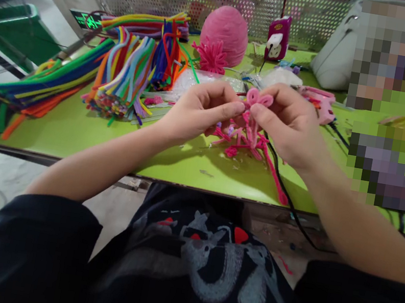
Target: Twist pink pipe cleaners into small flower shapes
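A light pink looped pipe-cleaner piece (259, 99) is pinched between both hands above the green table (199, 169). My left hand (203, 110) holds its left side between thumb and fingers. On its right side, my right hand (288, 122) grips it the same way. Its loops stand up over the thumbs, and a pink length hangs below. Beneath the hands lie darker pink pipe-cleaner pieces (231, 151), partly hidden by the hanging part. One long pink strand (278, 185) reaches toward the table's front edge.
Bundles of coloured pipe cleaners (125, 76) lie at the left. Behind are a pink ball (225, 33), a pink pompom (213, 57) and a purple socket block (278, 39). A pink glue gun (322, 104) lies right, its black cable (288, 197) crossing the table edge.
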A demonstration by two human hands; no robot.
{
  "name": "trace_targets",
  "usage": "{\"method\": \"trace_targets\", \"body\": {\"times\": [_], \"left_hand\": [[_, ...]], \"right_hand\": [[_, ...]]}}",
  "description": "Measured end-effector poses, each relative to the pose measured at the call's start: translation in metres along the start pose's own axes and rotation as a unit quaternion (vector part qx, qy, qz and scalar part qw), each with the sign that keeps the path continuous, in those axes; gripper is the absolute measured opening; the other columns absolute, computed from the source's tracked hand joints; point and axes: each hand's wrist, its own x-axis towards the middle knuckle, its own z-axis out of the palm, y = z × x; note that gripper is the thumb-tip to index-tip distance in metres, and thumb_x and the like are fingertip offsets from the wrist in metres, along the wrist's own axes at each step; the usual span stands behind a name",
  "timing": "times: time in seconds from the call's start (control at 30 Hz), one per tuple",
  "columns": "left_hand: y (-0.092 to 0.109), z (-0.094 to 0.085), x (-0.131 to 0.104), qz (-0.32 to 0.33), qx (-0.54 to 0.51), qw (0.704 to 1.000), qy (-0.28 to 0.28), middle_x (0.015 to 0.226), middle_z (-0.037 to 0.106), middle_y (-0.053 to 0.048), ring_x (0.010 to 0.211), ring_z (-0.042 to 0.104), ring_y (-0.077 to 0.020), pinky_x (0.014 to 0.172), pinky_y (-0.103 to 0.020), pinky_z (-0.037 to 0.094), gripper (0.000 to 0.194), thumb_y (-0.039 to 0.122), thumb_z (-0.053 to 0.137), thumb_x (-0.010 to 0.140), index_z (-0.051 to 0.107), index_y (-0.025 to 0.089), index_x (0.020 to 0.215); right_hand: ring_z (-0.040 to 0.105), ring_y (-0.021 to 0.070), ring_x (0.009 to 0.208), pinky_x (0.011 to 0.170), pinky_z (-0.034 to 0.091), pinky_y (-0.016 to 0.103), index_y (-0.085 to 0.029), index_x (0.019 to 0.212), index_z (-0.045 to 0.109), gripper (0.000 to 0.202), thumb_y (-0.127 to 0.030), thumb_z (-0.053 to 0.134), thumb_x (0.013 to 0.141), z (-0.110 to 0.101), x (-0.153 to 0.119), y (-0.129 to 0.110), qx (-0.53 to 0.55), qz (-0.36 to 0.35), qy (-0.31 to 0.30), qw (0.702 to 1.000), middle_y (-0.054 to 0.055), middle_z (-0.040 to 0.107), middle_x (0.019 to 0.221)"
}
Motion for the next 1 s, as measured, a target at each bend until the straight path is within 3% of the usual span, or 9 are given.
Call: {"method": "trace_targets", "body": {"times": [0.17,0.4,0.53,0.63,0.83,1.0], "left_hand": [[-0.007,0.006,-0.001,-0.016,-0.018,0.999,0.032,0.070,0.065,0.006,0.050,0.058,-0.0048,0.043,-0.017,0.043,0.046,0.067,0.085,0.087,0.069,0.024,0.089],[-0.010,0.016,-0.008,0.024,0.038,0.994,0.095,0.072,0.066,0.005,0.053,0.058,-0.0062,0.045,-0.021,0.044,0.044,0.068,0.080,0.091,0.070,0.025,0.091],[-0.003,0.018,-0.010,0.028,0.087,0.989,0.117,0.072,0.065,0.004,0.057,0.063,-0.0063,0.047,-0.019,0.046,0.046,0.067,0.075,0.096,0.065,0.023,0.088],[0.001,0.020,-0.011,0.028,0.089,0.989,0.117,0.066,0.061,0.005,0.051,0.057,-0.0052,0.044,-0.018,0.046,0.043,0.060,0.077,0.098,0.061,0.023,0.083],[0.002,0.022,-0.010,0.006,0.060,0.993,0.100,0.059,0.056,0.004,0.047,0.054,-0.0067,0.042,-0.020,0.044,0.038,0.038,0.080,0.095,0.053,0.022,0.073],[0.004,0.019,-0.009,0.002,0.044,0.997,0.063,0.060,0.057,0.005,0.050,0.058,-0.0074,0.043,-0.020,0.048,0.036,0.038,0.078,0.097,0.055,0.022,0.076]], "right_hand": [[0.058,0.0164,0.074,0.064,0.055,0.032,-0.024,0.090,0.058,0.045,-0.065,0.077,0.095,0.007,-0.003,0.000,0.023,0.028,0.005,0.999,0.001,0.057,0.082],[0.053,0.0167,0.063,0.057,0.052,0.035,-0.026,0.088,0.057,0.038,-0.058,0.075,0.096,0.013,-0.007,-0.008,0.035,0.033,0.002,0.999,0.001,0.056,0.075],[0.059,0.0203,0.074,0.062,0.054,0.036,-0.026,0.091,0.058,0.038,-0.061,0.070,0.098,0.019,-0.012,-0.010,-0.032,0.009,0.056,0.998,0.004,0.058,0.081],[0.059,0.0214,0.075,0.063,0.053,0.036,-0.026,0.092,0.058,0.040,-0.064,0.068,0.100,0.021,-0.015,-0.009,-0.074,-0.011,0.085,0.994,0.004,0.056,0.081],[0.056,0.0191,0.071,0.065,0.052,0.036,-0.025,0.089,0.059,0.038,-0.059,0.070,0.101,0.018,-0.019,-0.005,-0.094,-0.038,0.087,0.991,0.003,0.056,0.079],[0.060,0.0195,0.073,0.067,0.056,0.037,-0.025,0.087,0.060,0.038,-0.059,0.073,0.100,0.014,-0.016,-0.008,-0.078,-0.038,0.076,0.993,0.003,0.059,0.079]]}}
